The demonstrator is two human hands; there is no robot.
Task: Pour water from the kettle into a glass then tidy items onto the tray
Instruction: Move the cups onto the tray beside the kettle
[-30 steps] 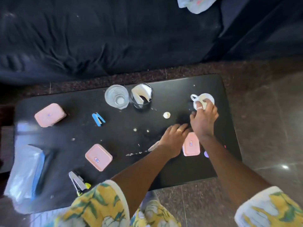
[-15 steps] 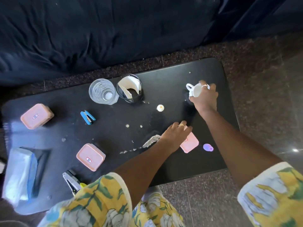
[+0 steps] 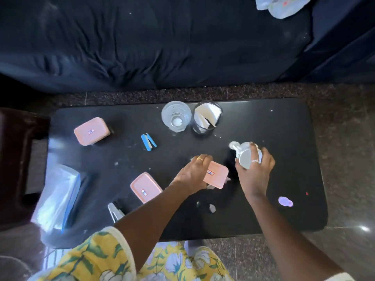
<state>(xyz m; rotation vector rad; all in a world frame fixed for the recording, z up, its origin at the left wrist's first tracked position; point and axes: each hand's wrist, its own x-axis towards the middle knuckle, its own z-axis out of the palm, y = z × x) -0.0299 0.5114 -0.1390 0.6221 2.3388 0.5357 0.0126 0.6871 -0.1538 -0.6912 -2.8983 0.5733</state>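
A small white kettle (image 3: 244, 159) is held above the black table (image 3: 284, 138), tipped on its side, with my right hand (image 3: 255, 171) gripping it from above. My left hand (image 3: 192, 175) grips the left edge of a pink lidded box (image 3: 217, 176), which is tilted just left of the kettle. A clear glass (image 3: 176, 116) with a little water stands at the table's far edge, well apart from both hands. I see no separate tray.
A black mesh cup (image 3: 207, 119) with paper stands beside the glass. Two more pink boxes (image 3: 91, 131) (image 3: 145, 187), a blue stapler (image 3: 149, 142), a metal clip (image 3: 114, 211), a tissue pack (image 3: 58, 197) and paper scraps (image 3: 212, 207) lie around. A dark sofa (image 3: 142, 41) lies beyond.
My right hand has brought the kettle from the table's far right towards the middle and tipped it over. My left hand has taken hold of the pink box and tilted it.
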